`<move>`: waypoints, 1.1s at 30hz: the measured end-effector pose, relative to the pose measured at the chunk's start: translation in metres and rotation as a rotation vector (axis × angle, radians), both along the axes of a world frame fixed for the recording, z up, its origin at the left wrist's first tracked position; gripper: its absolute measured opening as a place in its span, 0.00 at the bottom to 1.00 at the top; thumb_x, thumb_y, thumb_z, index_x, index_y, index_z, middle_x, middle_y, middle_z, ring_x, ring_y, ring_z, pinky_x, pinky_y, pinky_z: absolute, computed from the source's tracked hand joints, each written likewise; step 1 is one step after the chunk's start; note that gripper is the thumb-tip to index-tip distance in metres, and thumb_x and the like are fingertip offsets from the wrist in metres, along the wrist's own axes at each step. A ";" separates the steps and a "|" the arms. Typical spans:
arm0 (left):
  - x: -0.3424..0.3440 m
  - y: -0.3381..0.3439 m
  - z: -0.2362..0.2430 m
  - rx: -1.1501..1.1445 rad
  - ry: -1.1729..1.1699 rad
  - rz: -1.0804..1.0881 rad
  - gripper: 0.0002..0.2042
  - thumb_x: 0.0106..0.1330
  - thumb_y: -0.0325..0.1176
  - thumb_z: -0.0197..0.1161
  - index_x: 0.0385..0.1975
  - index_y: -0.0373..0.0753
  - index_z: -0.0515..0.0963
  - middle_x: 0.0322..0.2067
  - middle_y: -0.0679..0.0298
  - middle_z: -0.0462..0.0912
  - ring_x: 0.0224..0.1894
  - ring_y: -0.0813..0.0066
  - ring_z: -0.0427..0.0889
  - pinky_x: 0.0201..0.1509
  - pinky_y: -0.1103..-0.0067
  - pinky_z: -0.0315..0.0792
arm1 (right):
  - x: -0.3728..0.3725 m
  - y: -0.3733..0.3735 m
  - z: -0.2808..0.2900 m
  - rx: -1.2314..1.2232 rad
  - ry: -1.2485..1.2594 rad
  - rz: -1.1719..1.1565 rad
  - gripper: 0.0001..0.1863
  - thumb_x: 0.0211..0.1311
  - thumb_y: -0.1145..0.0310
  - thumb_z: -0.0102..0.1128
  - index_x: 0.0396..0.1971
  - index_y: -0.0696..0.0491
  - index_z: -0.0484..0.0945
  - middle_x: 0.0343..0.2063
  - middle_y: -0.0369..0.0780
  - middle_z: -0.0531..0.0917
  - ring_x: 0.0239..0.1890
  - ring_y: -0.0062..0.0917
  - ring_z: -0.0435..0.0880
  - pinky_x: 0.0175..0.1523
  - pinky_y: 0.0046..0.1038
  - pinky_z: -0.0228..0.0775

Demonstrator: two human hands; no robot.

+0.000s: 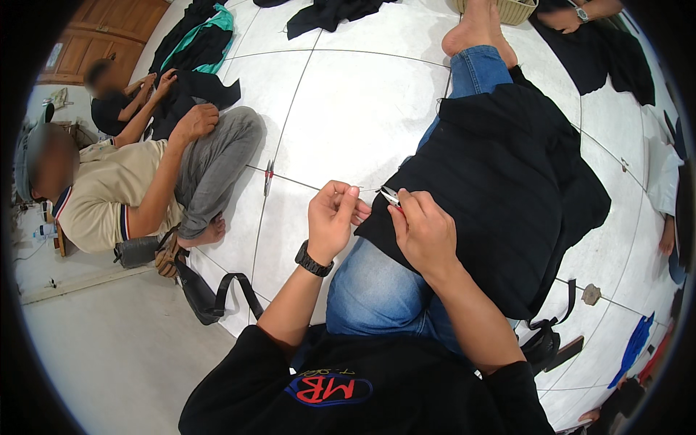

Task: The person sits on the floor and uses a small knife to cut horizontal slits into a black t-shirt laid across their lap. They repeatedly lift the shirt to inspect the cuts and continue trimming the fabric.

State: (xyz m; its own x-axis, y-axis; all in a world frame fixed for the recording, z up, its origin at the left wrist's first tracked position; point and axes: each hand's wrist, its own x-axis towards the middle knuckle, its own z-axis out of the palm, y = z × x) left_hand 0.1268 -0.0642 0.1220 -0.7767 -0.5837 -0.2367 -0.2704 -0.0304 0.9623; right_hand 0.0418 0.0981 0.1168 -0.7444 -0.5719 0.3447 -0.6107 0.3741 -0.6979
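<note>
Black cloth (493,188) lies spread over my jeans-clad legs. My right hand (428,232) grips small thread snips (391,196) with silver blades and a bit of red at the handle. Their tips are at the cloth's left edge. Just left of that edge, my left hand (337,214) is closed in a pinch, thumb against fingers. A fine thread (370,190) seems to run from the pinch toward the cloth by the blades. My left wrist wears a black watch (314,259).
Another pair of red-handled snips (269,177) lies on the tiled floor to the left. A seated person in a beige shirt (116,185) handles black cloth beyond it. A black strapped bag (203,293) is at lower left, a woven basket (513,11) at the top.
</note>
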 end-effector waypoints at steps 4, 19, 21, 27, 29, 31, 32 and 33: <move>-0.001 -0.001 -0.005 0.042 0.035 -0.010 0.10 0.76 0.37 0.57 0.40 0.35 0.74 0.33 0.57 0.86 0.27 0.79 0.84 0.28 0.85 0.76 | -0.001 0.000 -0.002 0.019 0.030 -0.015 0.14 0.60 0.70 0.67 0.43 0.60 0.80 0.32 0.41 0.80 0.29 0.33 0.86 0.31 0.31 0.79; -0.041 -0.005 -0.029 0.177 -0.177 -0.340 0.15 0.65 0.38 0.72 0.43 0.33 0.83 0.32 0.67 0.84 0.31 0.87 0.77 0.34 0.85 0.72 | -0.021 0.013 -0.020 -0.433 -0.881 -0.223 0.11 0.56 0.75 0.73 0.37 0.63 0.82 0.30 0.43 0.87 0.27 0.21 0.85 0.33 0.22 0.75; -0.038 -0.005 -0.038 0.106 -0.085 -0.320 0.11 0.66 0.35 0.71 0.40 0.33 0.83 0.30 0.68 0.84 0.28 0.87 0.76 0.30 0.85 0.70 | -0.019 0.010 -0.020 -0.413 -0.741 -0.203 0.12 0.55 0.75 0.73 0.37 0.62 0.82 0.29 0.42 0.86 0.26 0.21 0.84 0.32 0.22 0.75; -0.028 -0.012 -0.035 0.200 -0.093 -0.109 0.09 0.68 0.33 0.68 0.35 0.32 0.83 0.23 0.69 0.82 0.20 0.87 0.73 0.23 0.86 0.68 | -0.014 0.009 -0.007 -0.199 -0.205 -0.062 0.13 0.54 0.75 0.73 0.40 0.60 0.82 0.30 0.44 0.84 0.26 0.29 0.86 0.31 0.25 0.77; -0.031 -0.009 -0.031 0.198 -0.084 -0.072 0.09 0.69 0.33 0.66 0.34 0.32 0.82 0.23 0.68 0.82 0.21 0.86 0.74 0.22 0.86 0.69 | -0.011 0.008 -0.006 -0.141 -0.172 -0.050 0.14 0.53 0.74 0.74 0.40 0.60 0.82 0.32 0.45 0.84 0.27 0.33 0.86 0.31 0.27 0.78; -0.033 -0.007 -0.025 0.168 -0.074 -0.045 0.09 0.70 0.32 0.65 0.34 0.31 0.82 0.24 0.67 0.82 0.21 0.85 0.75 0.22 0.85 0.70 | -0.010 0.004 -0.005 -0.084 -0.106 -0.021 0.14 0.55 0.72 0.72 0.40 0.60 0.82 0.32 0.43 0.82 0.27 0.33 0.86 0.31 0.29 0.79; -0.032 -0.005 -0.022 0.140 -0.068 -0.037 0.09 0.70 0.32 0.65 0.34 0.31 0.81 0.24 0.66 0.82 0.21 0.85 0.76 0.21 0.85 0.71 | -0.009 0.003 -0.005 -0.054 -0.073 -0.007 0.13 0.56 0.71 0.70 0.41 0.59 0.82 0.32 0.42 0.82 0.28 0.33 0.86 0.31 0.31 0.79; -0.032 -0.003 -0.020 0.112 -0.063 -0.029 0.08 0.70 0.31 0.64 0.34 0.31 0.81 0.24 0.66 0.82 0.21 0.84 0.76 0.21 0.85 0.71 | -0.009 0.002 -0.005 -0.025 -0.040 0.006 0.13 0.58 0.70 0.69 0.41 0.59 0.81 0.32 0.41 0.81 0.28 0.33 0.86 0.31 0.32 0.79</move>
State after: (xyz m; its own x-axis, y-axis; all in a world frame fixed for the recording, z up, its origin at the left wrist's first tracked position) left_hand 0.0947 -0.0673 0.1020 -0.7746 -0.5280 -0.3480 -0.3327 -0.1277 0.9344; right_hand 0.0331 0.0998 0.1117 -0.7543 -0.5683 0.3288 -0.5844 0.3530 -0.7307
